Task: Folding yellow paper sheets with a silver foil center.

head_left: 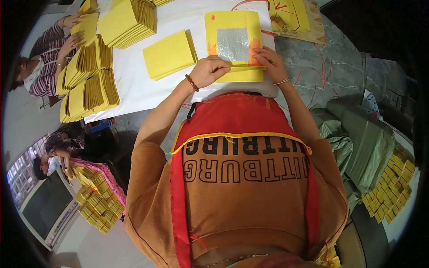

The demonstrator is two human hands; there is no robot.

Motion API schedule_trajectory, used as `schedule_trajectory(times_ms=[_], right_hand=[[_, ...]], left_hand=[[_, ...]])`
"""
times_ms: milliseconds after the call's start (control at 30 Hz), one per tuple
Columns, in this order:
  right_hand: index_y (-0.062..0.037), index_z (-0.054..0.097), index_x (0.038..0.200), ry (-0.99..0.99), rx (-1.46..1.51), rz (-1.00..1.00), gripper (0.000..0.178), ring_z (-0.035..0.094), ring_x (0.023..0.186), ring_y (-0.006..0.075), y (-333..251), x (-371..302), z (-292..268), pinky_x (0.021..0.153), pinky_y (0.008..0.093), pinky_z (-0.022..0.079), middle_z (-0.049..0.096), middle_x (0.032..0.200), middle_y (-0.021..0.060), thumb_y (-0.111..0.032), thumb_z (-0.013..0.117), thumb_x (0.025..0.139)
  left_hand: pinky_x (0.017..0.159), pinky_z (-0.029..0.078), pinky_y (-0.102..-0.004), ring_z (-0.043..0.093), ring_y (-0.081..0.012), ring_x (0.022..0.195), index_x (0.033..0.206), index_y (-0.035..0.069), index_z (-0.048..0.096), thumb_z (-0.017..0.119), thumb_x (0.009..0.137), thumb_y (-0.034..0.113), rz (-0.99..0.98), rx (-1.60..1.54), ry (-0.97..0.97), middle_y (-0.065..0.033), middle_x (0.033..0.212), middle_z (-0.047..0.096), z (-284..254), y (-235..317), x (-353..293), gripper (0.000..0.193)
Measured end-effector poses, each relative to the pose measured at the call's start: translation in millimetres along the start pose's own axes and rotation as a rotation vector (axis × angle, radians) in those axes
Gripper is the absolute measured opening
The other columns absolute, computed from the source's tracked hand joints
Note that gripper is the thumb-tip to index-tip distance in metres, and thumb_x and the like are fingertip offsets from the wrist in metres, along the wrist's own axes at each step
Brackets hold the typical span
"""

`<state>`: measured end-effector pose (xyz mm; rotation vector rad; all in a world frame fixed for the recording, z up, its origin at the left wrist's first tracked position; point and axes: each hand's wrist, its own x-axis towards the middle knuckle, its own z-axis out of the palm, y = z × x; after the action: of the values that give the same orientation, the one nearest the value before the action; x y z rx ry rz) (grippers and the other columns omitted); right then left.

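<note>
A sheet of yellow paper (pixel 233 20) with a silver square and orange patches lies in front of me on the white-covered table. Its near edge is raised in a narrow fold, over more yellow paper (pixel 241 76). My left hand (pixel 209 71) is closed at the left end of this fold, its thumb and curled fingers on the paper. At the right end, my right hand (pixel 270 62) grips the sheet's edge, fingers bent over the orange patch. A folded stack of yellow paper (pixel 169 56) lies left of the sheet.
Tall bundles of folded yellow paper (pixel 127 24) stand at the table's far left, with more bundles (pixel 89 96) along its left edge. A person in striped sleeves (pixel 67 42) handles paper there. Another person (pixel 65 145) works lower left beside tied yellow packets (pixel 100 203). Green sacking (pixel 357 143) lies right.
</note>
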<state>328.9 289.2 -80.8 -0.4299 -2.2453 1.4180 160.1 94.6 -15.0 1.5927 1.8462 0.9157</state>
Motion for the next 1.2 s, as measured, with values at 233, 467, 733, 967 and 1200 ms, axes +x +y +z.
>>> schedule_trajectory(times_ms=[233,467,733,967,1200], right_hand=[[-0.0053,0.068,0.086,0.020,0.007,0.030,0.019,0.057,0.103,0.0236,-4.0,1.2,1.7,0.092,0.0336,0.041,0.066,0.099,0.0049,-0.020,0.057,0.083],[-0.0089,0.066,0.095,-0.023,0.062,-0.058,0.023,0.056,0.104,0.0261,6.6,0.6,-3.9,0.090,0.0331,0.041,0.064,0.105,0.0048,-0.025,0.056,0.083],[-0.0132,0.064,0.103,-0.057,0.046,0.033,0.027,0.056,0.100,0.0233,5.8,-5.3,-1.0,0.085,0.0330,0.041,0.059,0.113,0.0076,-0.024,0.062,0.078],[-0.0130,0.064,0.101,-0.046,0.369,0.303,0.026,0.054,0.104,0.0257,2.9,-3.3,-6.5,0.091,0.0355,0.038,0.059,0.110,0.0078,-0.019,0.063,0.076],[-0.0192,0.061,0.101,-0.236,-0.443,-0.295,0.029,0.047,0.116,0.0220,-51.1,-15.1,-32.4,0.096,0.0404,0.030,0.057,0.114,0.0023,-0.018,0.062,0.072]], left_hand=[[0.059,0.046,-0.0299,0.058,-0.0195,0.064,0.081,0.003,0.065,0.060,0.077,0.018,-0.271,-0.171,-0.025,-0.0092,0.072,0.063,-0.8,0.1,4.8,0.016],[0.057,0.044,-0.0255,0.055,-0.0099,0.062,0.083,0.002,0.065,0.058,0.079,0.018,-0.375,-0.314,0.018,-0.0057,0.067,0.061,1.8,-10.9,9.0,0.018],[0.083,0.043,-0.0295,0.054,-0.0199,0.097,0.101,0.002,0.061,0.071,0.073,0.024,-0.174,-0.395,-0.053,-0.0119,0.103,0.059,-29.4,0.0,-0.1,0.037],[0.095,0.040,-0.0375,0.047,-0.0306,0.111,0.107,0.009,0.059,0.061,0.072,0.004,0.152,0.337,0.085,-0.0117,0.114,0.056,-33.1,-18.5,8.5,0.036],[0.088,0.045,-0.0349,0.054,-0.0274,0.100,0.105,0.009,0.060,0.055,0.070,-0.001,0.317,0.448,0.110,-0.0106,0.103,0.059,-21.7,11.1,-21.0,0.036]])
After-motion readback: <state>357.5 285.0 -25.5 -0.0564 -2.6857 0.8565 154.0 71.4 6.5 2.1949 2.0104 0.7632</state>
